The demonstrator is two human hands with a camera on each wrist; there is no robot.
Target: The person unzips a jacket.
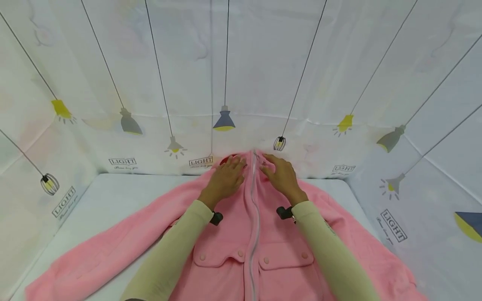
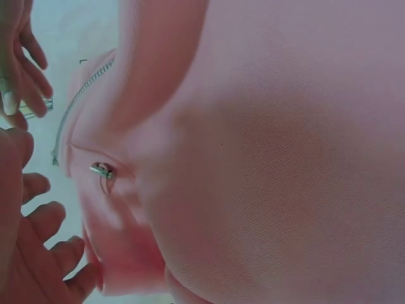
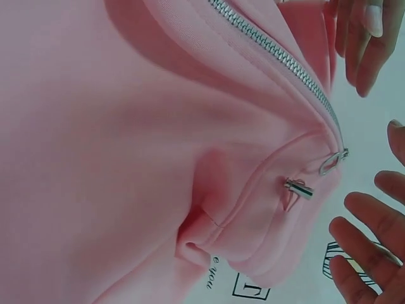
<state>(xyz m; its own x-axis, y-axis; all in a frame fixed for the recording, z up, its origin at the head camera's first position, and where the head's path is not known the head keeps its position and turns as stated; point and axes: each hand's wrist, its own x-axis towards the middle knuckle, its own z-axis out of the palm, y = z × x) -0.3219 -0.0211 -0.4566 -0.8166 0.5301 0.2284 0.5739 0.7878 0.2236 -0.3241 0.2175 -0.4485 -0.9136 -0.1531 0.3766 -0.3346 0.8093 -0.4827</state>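
Head view: spread fingers (image 1: 236, 164) flatten pink jacket (image 1: 233, 251), collar pointing away, zipper (image 1: 253, 217) lengthwise.

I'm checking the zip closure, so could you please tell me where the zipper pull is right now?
In the right wrist view the zipper pull sits at the top end of the zipper, at the pink jacket collar, between the left hand and right hand.

Backdrop sheet (image 1: 241, 83) just beyond collar (image 1: 253, 158); sides open.

Pink jacket (image 1: 233, 251) cut off at the lower edge in the head view, hem out of sight. Both forearms hiding parts of its front. Small print beneath the "LIGHT" marks (image 1: 122, 161) too fine to read.
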